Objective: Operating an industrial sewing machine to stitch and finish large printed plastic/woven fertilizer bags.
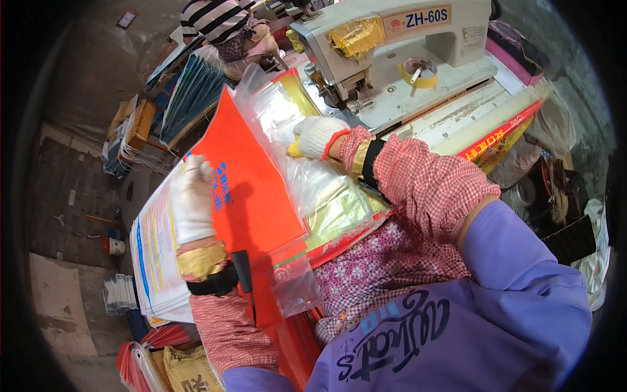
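My left hand [194, 199], in a white knit glove, is closed at the left edge of a red sheet [255, 183] with blue printing. What its fingers hold, if anything, is hidden. My right hand [318, 137] wears a white glove with yellow fingertips. Its curled fingers pinch crinkled clear plastic film [313, 179] to the right of the red sheet. Beneath the film lies a yellow-green sheet [343, 212] with a red border. A stack of white printed sheets [153, 261] sits under and left of my left hand.
A white industrial sewing machine [418, 59] stands just beyond my right hand, with a tape roll [418, 72] on its bed. Bundled sheets [196, 91] lean at the far left, near a seated person in a striped top [215, 19]. A yellow sack [189, 369] lies at lower left.
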A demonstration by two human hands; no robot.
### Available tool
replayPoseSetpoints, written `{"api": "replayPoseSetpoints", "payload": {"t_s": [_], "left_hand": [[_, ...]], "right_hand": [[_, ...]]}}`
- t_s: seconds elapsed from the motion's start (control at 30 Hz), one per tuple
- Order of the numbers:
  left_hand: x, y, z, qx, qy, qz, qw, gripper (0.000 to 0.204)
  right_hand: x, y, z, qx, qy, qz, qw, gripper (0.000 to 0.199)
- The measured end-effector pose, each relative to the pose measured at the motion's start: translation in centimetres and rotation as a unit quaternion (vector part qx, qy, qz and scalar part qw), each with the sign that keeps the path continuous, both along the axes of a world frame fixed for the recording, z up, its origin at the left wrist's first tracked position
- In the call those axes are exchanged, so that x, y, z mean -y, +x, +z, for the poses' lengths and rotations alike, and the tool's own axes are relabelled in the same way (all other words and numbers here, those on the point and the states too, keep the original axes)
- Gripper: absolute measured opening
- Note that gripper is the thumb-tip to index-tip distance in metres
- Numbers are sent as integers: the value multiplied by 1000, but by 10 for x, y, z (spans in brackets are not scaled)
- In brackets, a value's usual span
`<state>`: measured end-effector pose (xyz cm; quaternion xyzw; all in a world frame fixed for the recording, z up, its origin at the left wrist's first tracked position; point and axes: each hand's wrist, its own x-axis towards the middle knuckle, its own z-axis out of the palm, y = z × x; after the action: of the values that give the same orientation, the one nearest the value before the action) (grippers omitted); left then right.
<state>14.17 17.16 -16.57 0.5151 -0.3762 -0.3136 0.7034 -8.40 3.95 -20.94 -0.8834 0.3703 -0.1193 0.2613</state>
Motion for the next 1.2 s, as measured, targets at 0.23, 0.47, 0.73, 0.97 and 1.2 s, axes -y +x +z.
{"api": "replayPoseSetpoints", "payload": {"t_s": [0.23,0.47,0.73,0.97,1.2], "left_hand": [[16,-17,-30,-103,250,-112,956,35],[33,-24,-42,734,20,-17,679,19],[-7,2,32,-12,-38,40,998,13],[-53,-50,53,312,124,79,939,9],[-151,-82,54,407,129,101,898,8]], "right_hand": [[-21,31,-6,107,12,53,993,60],[-31,21,6,162,205,73,962,61],[-26,-2,-16,-104,-215,83,967,24],[-153,21,-9,-85,4,575,814,25],[-44,84,-56,181,-102,160,965,19]]}}
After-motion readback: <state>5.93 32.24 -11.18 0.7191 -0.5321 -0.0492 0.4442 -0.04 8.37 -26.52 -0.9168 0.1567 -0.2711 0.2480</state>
